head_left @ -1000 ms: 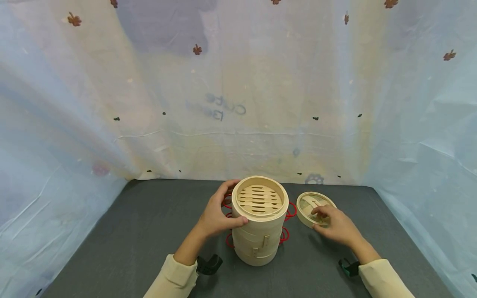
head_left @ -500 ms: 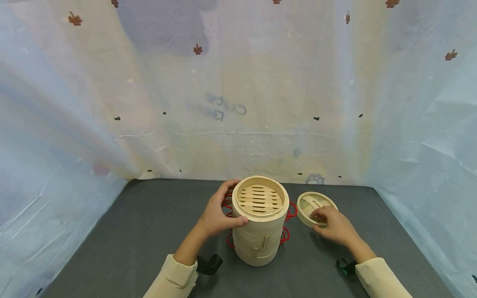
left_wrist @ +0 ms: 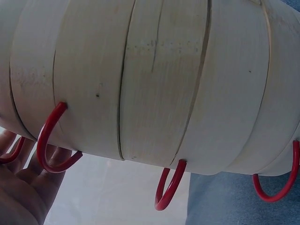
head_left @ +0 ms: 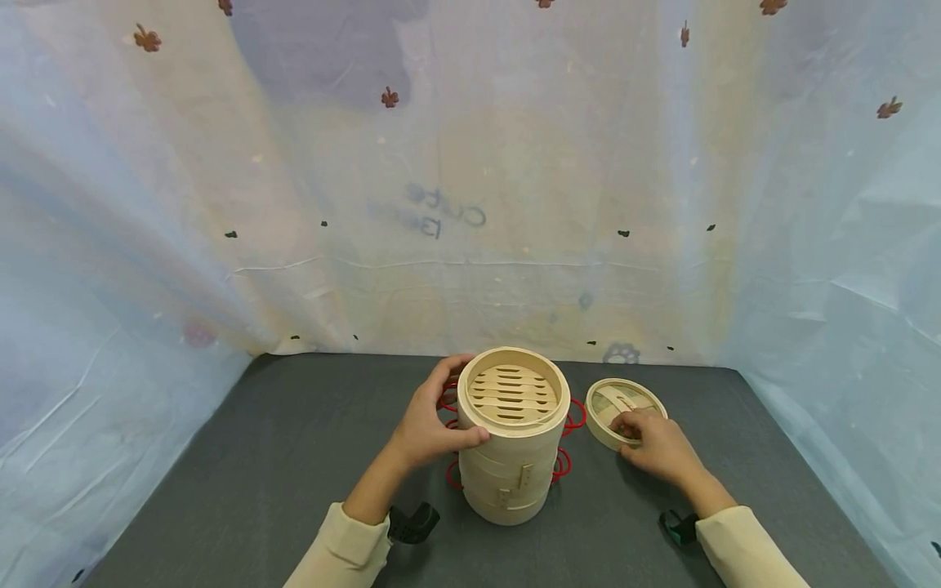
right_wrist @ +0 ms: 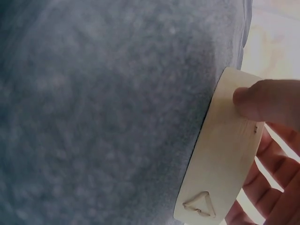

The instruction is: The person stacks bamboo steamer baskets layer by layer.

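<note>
A stack of bamboo steamer baskets with red wire handles stands in the middle of the dark table. Its top tier is uncovered and shows a slatted floor. My left hand grips that top tier, thumb across the front and fingers round the back. In the left wrist view the basket wall fills the frame above my palm. The round bamboo lid lies flat to the right of the stack. My right hand holds the lid's near edge, with my thumb pressed on the rim.
The grey felt table top is walled on three sides by a pale blue printed cloth. Black and green camera mounts sit at my wrists.
My right hand has settled a little further onto the lid's near edge, and the lid has shifted slightly right. The left hand and the stack have not moved.
</note>
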Tool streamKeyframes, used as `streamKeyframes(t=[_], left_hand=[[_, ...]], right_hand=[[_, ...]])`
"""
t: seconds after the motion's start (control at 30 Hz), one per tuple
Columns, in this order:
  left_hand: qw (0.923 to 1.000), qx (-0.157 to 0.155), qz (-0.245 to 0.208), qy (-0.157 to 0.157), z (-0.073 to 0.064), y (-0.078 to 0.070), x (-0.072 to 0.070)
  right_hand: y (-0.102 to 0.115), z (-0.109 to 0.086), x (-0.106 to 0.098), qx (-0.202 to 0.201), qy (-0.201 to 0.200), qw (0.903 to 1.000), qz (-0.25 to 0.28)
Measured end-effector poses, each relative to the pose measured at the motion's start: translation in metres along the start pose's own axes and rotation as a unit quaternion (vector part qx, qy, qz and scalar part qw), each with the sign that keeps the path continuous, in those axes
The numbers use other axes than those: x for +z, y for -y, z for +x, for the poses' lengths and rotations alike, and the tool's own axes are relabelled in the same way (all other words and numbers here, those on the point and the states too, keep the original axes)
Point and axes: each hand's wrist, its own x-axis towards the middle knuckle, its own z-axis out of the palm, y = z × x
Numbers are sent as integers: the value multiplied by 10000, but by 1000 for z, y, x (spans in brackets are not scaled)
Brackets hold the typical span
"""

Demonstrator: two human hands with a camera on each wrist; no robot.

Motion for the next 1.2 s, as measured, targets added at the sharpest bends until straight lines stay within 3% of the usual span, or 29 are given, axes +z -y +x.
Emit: streamKeyframes(t=[0.5, 1.0, 1.2], left_hand=[[9999, 112, 10, 25, 0, 1, 0], [9999, 97, 62, 10, 1, -2, 0], [9999, 112, 61, 19, 1, -1, 0]], right_hand=[[1, 0, 1, 18, -40, 10000, 70], [4, 3, -7, -114, -610, 9980, -81], [7, 3, -12, 66, -567, 9984, -7]])
